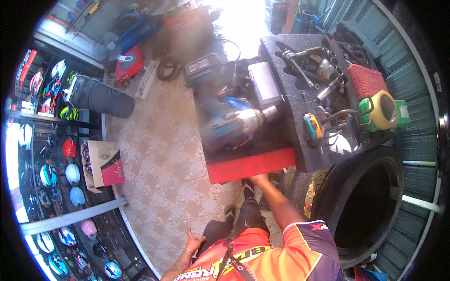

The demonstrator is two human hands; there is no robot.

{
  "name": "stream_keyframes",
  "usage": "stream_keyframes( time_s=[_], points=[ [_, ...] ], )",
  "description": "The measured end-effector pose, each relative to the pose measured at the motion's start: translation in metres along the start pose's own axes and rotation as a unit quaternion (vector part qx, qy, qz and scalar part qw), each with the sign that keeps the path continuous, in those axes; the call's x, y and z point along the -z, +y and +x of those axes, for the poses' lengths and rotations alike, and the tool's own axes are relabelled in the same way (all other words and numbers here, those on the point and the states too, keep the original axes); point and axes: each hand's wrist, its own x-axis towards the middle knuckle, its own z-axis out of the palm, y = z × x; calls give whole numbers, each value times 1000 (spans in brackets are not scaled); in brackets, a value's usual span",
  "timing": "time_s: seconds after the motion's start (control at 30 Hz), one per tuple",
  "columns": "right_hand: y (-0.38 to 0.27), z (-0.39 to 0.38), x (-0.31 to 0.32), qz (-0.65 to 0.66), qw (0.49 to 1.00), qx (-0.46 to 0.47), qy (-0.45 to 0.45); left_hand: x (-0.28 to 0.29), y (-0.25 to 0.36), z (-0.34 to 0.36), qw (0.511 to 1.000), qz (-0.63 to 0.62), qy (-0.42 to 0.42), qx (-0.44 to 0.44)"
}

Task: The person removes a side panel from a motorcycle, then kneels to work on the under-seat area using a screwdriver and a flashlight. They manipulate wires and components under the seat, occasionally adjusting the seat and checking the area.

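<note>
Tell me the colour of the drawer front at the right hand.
The drawer front is red; it shows best in the head view.

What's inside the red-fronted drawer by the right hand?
The drawer holds a teal power tool, a pale box and, farther back, unclear dark items. Whatever lies beneath the tool and box is covered and can't be seen.

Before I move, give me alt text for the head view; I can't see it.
The person's right hand is at the front edge of an open red drawer containing a teal power tool; the left hand looks empty. To the right are a dark foam tool tray and a large black tyre.
</note>
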Motion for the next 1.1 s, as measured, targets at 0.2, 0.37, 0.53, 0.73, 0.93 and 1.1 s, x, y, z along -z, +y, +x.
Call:
stream_keyframes(
  time_s=[0.2, 0.37, 0.53, 0.73, 0.93, 1.1],
  points=[
    [-24, -82, -2, -84, 976, -111, -167, -7, 13, 3, 994, -52, 27, -93],
    [3, 8, 12, -110, 993, -36, 0, -4, 7, -7, 997, 1, 8, -82],
    [14, 82, 26, -181, 979, 17, 94, -2, -3, -16, 998, 34, 9, -51],
    [17, 100, 14, -201, 975, -45, 89, -2, -23, -21, 999, 26, 23, -28],
    [26, 106, 7, -195, 974, -59, 103, -4, -33, -10, 999, 21, 25, -6],
    [15, 41, -16, -46, 974, -88, 203, -5, -32, -7, 999, 14, 28, -42]
  ],
)
